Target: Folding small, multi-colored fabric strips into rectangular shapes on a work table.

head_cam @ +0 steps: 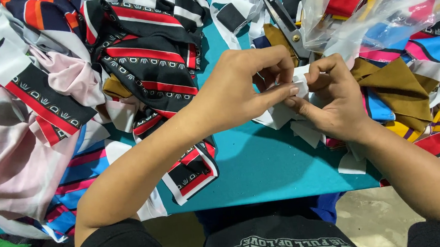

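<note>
Between both hands' fingers (291, 90), white scrap (300, 85)

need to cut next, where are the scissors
In the head view, the scissors lie at top centre on the teal table, just beyond both hands, beside the clear plastic bag.

A teal counter (264, 167) spreads under everything. At nine o'clock lies a heap of striped cloth (48, 99) in black, red, pink and blue. At twelve o'clock rest scissors (280, 16), beside a clear plastic bag (377, 14) at one o'clock. Brown fabric pieces (398, 88) sit at three o'clock among colourful scraps (432, 57).
</note>
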